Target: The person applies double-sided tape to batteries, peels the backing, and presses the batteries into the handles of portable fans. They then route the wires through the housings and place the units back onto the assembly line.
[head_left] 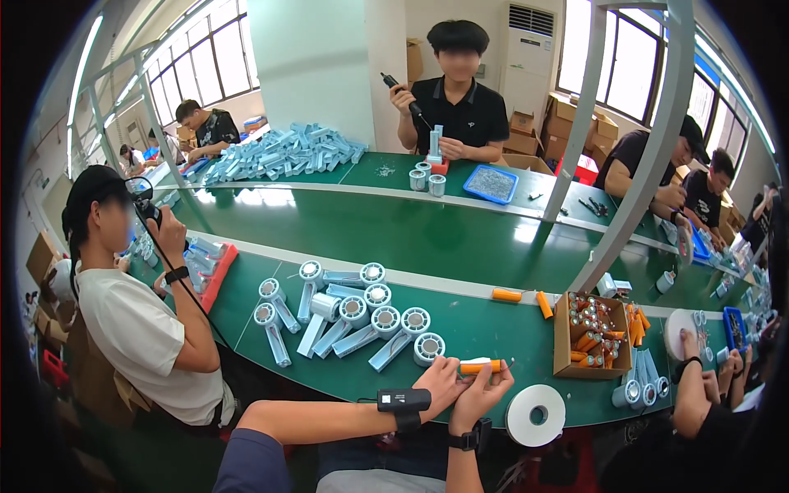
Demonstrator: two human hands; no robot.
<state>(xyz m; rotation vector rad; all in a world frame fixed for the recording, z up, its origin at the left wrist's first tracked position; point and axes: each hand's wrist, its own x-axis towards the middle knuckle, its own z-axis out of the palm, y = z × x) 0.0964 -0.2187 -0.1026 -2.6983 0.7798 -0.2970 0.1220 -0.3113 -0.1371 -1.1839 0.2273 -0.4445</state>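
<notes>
Fingers of left hand and right hand pinch an orange cylinder; a cardboard box holds more.

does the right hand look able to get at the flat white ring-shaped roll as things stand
Probably yes: the flat white ring-shaped roll lies beside the right hand with nothing visible between, though that hand is busy holding an orange cylindrical cell.

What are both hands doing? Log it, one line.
left hand: at left end of orange cylinder | right hand: holding cylinder | nearby: white roll, cardboard box, light-blue units
</notes>
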